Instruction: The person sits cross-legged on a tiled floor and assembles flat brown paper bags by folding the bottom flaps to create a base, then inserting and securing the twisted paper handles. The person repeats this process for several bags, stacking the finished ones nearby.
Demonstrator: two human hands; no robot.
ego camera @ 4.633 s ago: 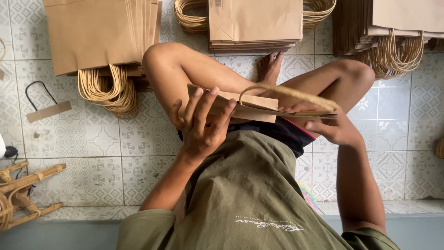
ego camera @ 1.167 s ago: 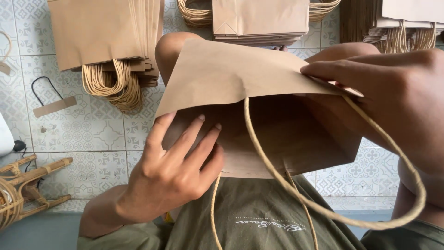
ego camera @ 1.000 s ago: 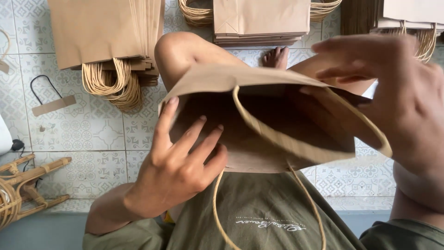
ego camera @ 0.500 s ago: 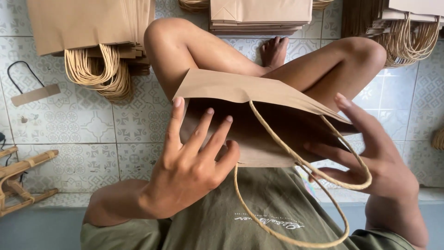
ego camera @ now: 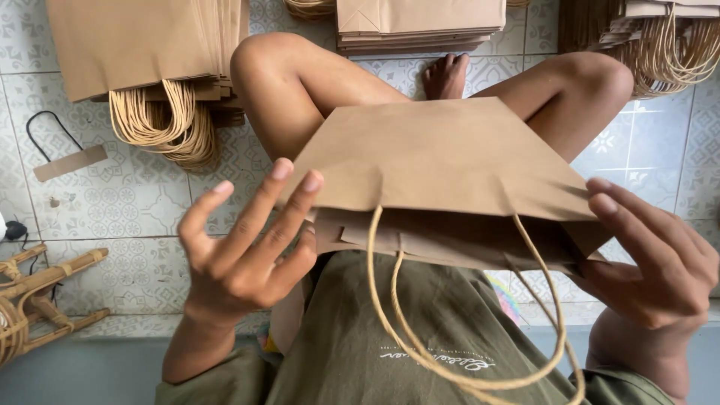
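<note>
A smooth, flat brown kraft paper bag [ego camera: 442, 161] with twisted tan cord handles [ego camera: 465, 352] lies across the knees of a person sitting on a patterned tiled floor [ego camera: 120, 202]. The left hand [ego camera: 240, 255] touches its left edge, fingers [ego camera: 259, 202] spread wide. The right hand [ego camera: 652, 262] cups the right corner, fingers loosely apart. Stacks of matching paper bags [ego camera: 142, 45] lie on the floor beyond the knees.
</note>
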